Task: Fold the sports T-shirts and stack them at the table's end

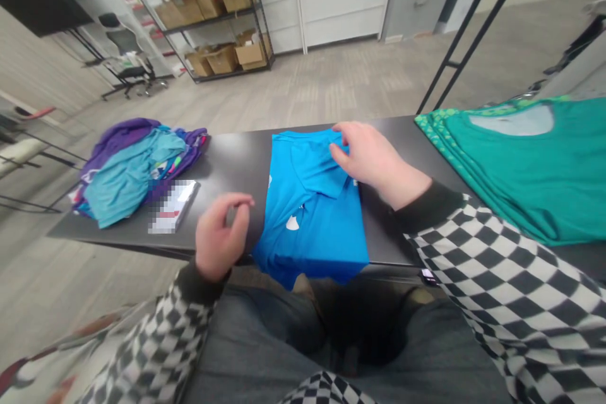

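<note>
Head view: one blue shirt [326,233] lies on the table [231,164] between my two hands; I judge it part folded, a sleeve [312,170] laid across the body, the bottom overhanging the near edge and left to tuck. My left hand [218,237] curls loosely, empty, clear of the cloth, while my right hand [367,148] has thumb and forefinger apart at its upper right, pinching or not I cannot tell. Beside it I count one mixed heap [125,183], one green stack [521,189] and one blurred packet [173,207].
</note>
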A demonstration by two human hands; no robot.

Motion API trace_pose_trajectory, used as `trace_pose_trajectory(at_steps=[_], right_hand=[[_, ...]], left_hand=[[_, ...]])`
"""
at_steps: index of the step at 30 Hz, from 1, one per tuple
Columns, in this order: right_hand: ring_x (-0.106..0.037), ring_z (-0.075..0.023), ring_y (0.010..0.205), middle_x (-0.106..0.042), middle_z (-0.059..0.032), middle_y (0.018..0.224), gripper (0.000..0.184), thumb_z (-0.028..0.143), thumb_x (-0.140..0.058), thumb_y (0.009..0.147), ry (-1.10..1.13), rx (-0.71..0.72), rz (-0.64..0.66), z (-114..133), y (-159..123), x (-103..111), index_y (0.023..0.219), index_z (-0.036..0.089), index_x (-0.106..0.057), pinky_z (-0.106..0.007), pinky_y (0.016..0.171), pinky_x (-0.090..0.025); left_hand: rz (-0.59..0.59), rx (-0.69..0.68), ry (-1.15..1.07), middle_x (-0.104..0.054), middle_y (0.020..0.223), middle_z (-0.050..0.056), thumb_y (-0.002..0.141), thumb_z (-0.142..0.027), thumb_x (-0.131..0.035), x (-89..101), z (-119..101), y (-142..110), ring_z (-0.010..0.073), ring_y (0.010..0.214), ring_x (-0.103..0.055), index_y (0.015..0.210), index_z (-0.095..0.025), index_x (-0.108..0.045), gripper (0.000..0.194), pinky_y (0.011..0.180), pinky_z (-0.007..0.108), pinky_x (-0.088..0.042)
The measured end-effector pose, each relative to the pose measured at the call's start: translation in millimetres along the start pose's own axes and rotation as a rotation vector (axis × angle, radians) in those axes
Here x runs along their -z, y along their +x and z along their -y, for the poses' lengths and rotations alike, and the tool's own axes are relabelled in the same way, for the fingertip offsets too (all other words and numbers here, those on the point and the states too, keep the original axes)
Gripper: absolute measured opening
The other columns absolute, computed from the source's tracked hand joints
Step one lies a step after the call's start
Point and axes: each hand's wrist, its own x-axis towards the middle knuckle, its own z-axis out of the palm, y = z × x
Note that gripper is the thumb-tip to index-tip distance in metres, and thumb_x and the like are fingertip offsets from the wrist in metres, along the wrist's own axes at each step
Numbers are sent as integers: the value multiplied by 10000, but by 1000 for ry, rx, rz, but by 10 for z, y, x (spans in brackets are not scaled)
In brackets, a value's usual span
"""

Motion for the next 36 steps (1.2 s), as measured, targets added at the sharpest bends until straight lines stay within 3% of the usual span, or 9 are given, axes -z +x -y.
trace_pose_trajectory(at_steps=[3,6,10,16,21,24,28,32,36], right_hand=[[-711,-381,1356,-795,-192,1415,404,372,-609,1122,151,375,123,148,-29,-113,1412,163,-797,-522,1241,-505],[-630,-376,1533,-717,-179,1611,513,473,-670,1115,237,523,288,219,-65,-315,1533,190,-764,-551,1323,-449],[-411,-441,1722,-488,-205,1824,790,620,-725,1078,165,460,436,202,-93,-488,1732,195,-596,-694,1412,-262],[-391,-453,1732,-478,-224,1821,886,738,-700,1057,161,473,437,172,-87,-501,1737,180,-591,-711,1418,-229],[-373,-433,1745,-471,-210,1831,885,736,-720,1035,152,479,440,172,-54,-542,1721,186,-611,-672,1432,-216],[-406,-408,1733,-522,-197,1803,805,602,-752,1033,183,490,447,152,-46,-515,1705,176,-627,-637,1438,-228],[-535,-347,1657,-626,-144,1730,638,305,-681,1020,240,491,397,92,-55,-441,1649,201,-689,-573,1433,-275],[-632,-330,1569,-707,-131,1647,531,239,-658,1000,223,470,364,42,-64,-410,1510,190,-798,-528,1408,-342],[-664,-331,1534,-741,-123,1604,523,162,-678,945,249,466,356,33,-56,-407,1441,189,-841,-508,1359,-434]], left_hand=[[-110,287,-143,-794,968,40,1110,-417,-608,226,-30,-985,269,928,-776,1059,-298,-768,206,928,423,-655],[-75,534,-191,-833,1113,63,1066,-500,-665,151,54,-1471,289,1056,-811,1145,-307,-748,224,984,430,-668],[105,599,-306,-786,1407,145,967,-615,-766,-125,84,-1433,327,1324,-760,1344,-273,-688,516,1143,458,-621],[167,490,-212,-708,877,52,962,-640,-724,-152,-75,-1213,249,847,-684,892,-260,-654,393,832,380,-588],[93,344,6,-605,726,4,1018,-551,-674,106,-319,-1252,226,681,-588,804,-295,-595,343,680,358,-501],[142,281,101,-566,675,-3,1035,-536,-665,107,-528,-1320,221,627,-550,774,-312,-573,356,645,363,-468],[385,242,132,-581,660,17,1084,-580,-569,-206,-690,-1381,222,626,-573,741,-305,-509,444,670,375,-456],[821,233,266,-752,834,75,1097,-494,-562,-537,-586,-1408,265,788,-711,860,-280,-628,326,727,389,-461],[1159,259,362,-843,1053,139,1024,-518,-682,-523,-318,-1369,354,1007,-795,1032,-250,-778,284,804,406,-506]])
